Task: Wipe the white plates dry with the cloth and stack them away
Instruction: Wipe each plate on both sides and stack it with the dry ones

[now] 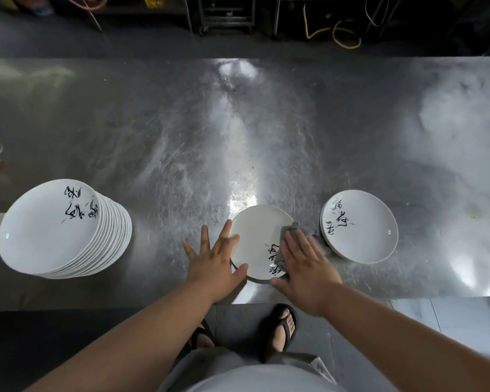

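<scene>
Steel table [266,123], scuffed; dark floor and yellow hose [334,32] beyond its far edge. Near edge, left: tall stack [48,230] of plates. Centre: plate [256,236] — left hand [212,258], fingers spread straight, touches its rim; right hand [306,267], flat, presses cloth [287,232] on it. Right: short stack [362,230].

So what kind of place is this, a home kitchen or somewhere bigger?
Most likely a restaurant or catering back kitchen: a long stainless steel worktable, a tall stack of matching white plates on its left, and a yellow hose on the dark floor behind it.
</scene>
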